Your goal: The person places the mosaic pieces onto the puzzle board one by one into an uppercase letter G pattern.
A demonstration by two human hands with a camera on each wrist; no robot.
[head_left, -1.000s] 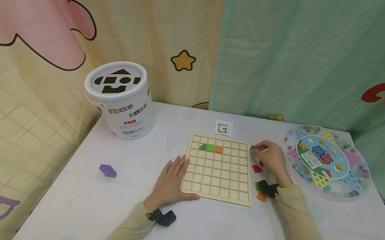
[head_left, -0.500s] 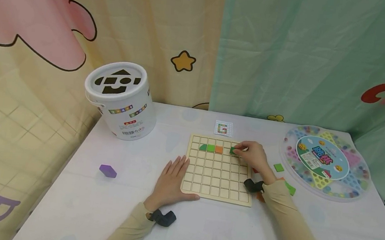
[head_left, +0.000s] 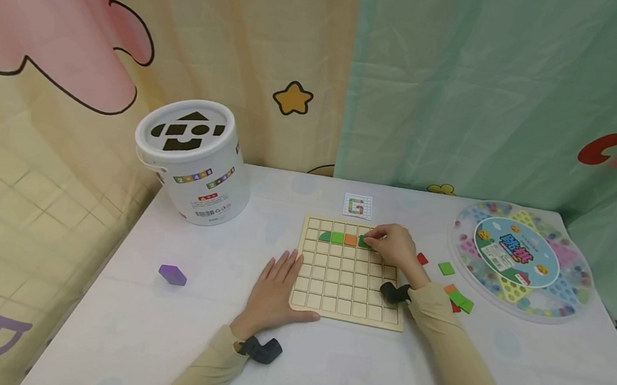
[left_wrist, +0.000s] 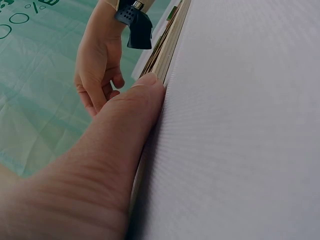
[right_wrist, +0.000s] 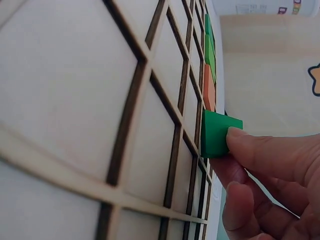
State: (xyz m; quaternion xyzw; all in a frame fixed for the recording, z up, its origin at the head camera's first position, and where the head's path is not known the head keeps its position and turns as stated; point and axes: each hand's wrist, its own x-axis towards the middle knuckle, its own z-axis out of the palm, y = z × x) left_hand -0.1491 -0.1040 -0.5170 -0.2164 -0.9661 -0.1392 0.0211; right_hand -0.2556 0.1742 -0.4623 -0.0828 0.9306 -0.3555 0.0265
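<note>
A wooden grid board (head_left: 346, 281) lies on the white table. In its second row sit a dark green quarter-round tile (head_left: 325, 236), a light green square tile (head_left: 338, 238) and an orange square tile (head_left: 351, 240). Between thumb and fingers, my right hand (head_left: 394, 245) pinches a dark green tile (right_wrist: 217, 134) at the cell right of the orange one; in the right wrist view it stands tilted against the board. My left hand (head_left: 273, 294) rests at the board's left edge, fingers straight, its thumb (left_wrist: 135, 107) along the near edge. A small pattern card (head_left: 358, 206) lies behind the board.
Right of the board lie several loose tiles, among them a red tile (head_left: 422, 258) and a green tile (head_left: 446, 268). Farther right is a round game board (head_left: 575, 277) in clear wrapping. A white bucket (head_left: 199, 185) stands back left, with a purple block (head_left: 173, 275) before it.
My right hand has carried the dark green tile leftward from beside the board to the cell next to the orange tile. Loose tiles under the right arm have come into view. The left hand stays put.
</note>
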